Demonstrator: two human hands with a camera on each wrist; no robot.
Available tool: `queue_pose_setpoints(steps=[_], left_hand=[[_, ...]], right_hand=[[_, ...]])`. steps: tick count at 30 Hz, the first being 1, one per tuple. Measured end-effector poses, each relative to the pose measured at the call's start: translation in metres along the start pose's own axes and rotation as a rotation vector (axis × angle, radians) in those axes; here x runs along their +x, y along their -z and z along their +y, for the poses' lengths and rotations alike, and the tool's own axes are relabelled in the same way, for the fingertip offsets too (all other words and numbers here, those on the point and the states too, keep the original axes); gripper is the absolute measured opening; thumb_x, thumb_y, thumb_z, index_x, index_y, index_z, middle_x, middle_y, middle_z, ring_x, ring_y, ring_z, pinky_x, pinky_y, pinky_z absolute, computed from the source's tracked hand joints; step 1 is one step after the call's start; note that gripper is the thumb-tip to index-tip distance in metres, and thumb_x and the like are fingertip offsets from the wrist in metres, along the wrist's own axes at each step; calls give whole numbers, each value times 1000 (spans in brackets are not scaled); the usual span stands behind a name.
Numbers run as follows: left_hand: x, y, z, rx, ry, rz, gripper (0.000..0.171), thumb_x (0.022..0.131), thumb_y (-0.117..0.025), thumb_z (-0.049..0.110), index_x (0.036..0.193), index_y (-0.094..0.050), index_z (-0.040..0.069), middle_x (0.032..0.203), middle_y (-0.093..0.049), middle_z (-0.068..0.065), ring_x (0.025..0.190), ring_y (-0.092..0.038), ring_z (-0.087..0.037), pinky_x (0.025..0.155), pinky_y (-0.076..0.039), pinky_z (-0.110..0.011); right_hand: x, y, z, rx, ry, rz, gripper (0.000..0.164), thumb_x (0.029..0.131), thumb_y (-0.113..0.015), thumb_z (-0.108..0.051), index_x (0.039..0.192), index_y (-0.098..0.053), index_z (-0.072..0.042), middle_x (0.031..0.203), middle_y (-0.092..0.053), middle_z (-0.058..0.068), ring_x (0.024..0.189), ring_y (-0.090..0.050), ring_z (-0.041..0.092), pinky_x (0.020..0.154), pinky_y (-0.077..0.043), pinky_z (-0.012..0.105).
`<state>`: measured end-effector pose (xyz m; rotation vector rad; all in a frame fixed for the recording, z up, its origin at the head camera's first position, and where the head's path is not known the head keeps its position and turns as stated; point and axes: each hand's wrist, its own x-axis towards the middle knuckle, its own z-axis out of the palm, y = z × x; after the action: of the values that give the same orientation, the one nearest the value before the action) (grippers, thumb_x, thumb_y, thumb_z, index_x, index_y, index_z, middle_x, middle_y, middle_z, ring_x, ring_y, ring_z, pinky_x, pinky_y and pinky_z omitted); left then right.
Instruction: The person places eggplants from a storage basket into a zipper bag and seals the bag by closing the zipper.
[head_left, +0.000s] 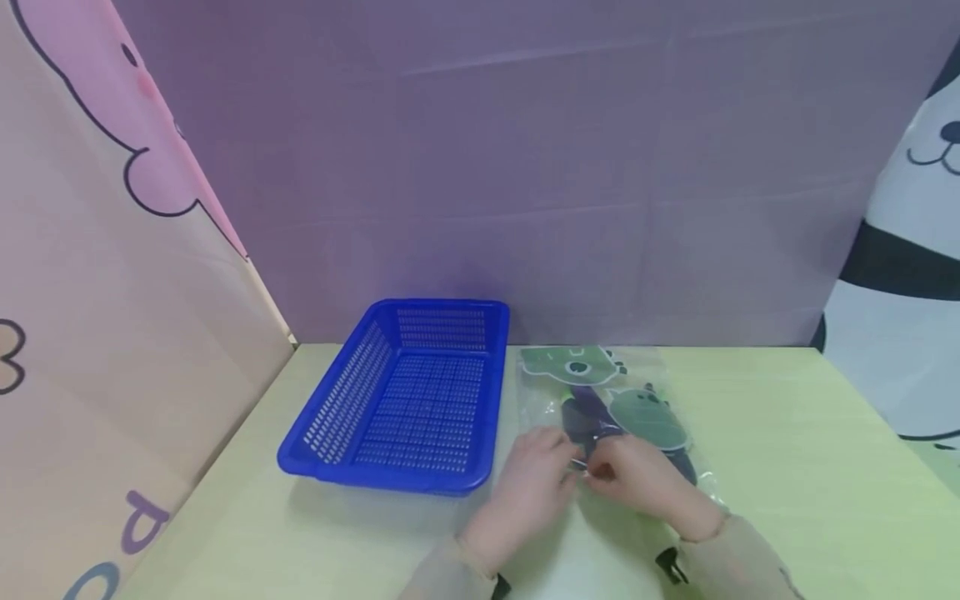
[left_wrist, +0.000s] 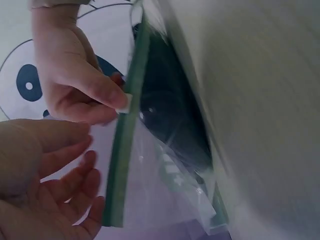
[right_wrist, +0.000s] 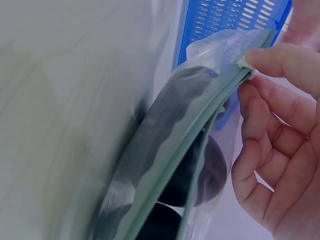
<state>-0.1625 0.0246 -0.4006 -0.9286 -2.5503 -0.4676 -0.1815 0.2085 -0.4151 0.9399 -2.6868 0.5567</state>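
Note:
A clear zip bag (head_left: 555, 412) with green cartoon prints lies on the table, holding dark purple, rounded items (right_wrist: 200, 170) that look like eggplants. Along its near edge runs a green zip strip (left_wrist: 122, 150) with a small white slider (right_wrist: 246, 64). My right hand (head_left: 645, 475) pinches that slider between thumb and forefinger. In the right wrist view, the two sides of the strip are parted below the slider. My left hand (head_left: 528, 471) is beside the strip's other end, fingers loosely bent, with nothing visibly held in the left wrist view (left_wrist: 45, 175).
A blue perforated plastic basket (head_left: 487, 475) stands left of the bag on the pale yellow table (head_left: 787, 467). Behind the table hangs a plain purple cloth (head_left: 525, 167). Cartoon-printed cloths (head_left: 150, 333) border the left and right sides.

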Motion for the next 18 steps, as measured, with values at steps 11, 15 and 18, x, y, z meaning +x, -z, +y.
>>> queue_pose_setpoints(steps=[11, 15, 18], left_hand=[[5, -8, -11, 152, 12, -54, 5, 77, -73, 15, 76, -70, 19, 72, -62, 8, 66, -55, -6, 64, -46, -18], [5, -9, -12, 180, 38, -33, 9, 75, -73, 13, 71, -70, 21, 67, -59, 9, 61, -53, -5, 60, -43, -18], [5, -9, -12, 190, 49, -28, 11, 74, -72, 11, 70, -70, 21, 66, -59, 10, 60, -53, -6, 59, -43, -18]], right_hand=[[2, 3, -3, 13, -41, -14, 6, 73, -74, -12, 73, -68, -15, 66, -61, -11, 62, -51, 0, 59, -48, 20], [3, 3, -4, 0, -37, -11, 6, 73, -74, -12, 74, -69, -15, 68, -62, -10, 63, -54, 2, 60, -50, 21], [3, 4, -5, -10, -26, -15, 6, 73, -75, -13, 74, -69, -16, 68, -62, -10, 63, -55, 3, 60, -50, 22]])
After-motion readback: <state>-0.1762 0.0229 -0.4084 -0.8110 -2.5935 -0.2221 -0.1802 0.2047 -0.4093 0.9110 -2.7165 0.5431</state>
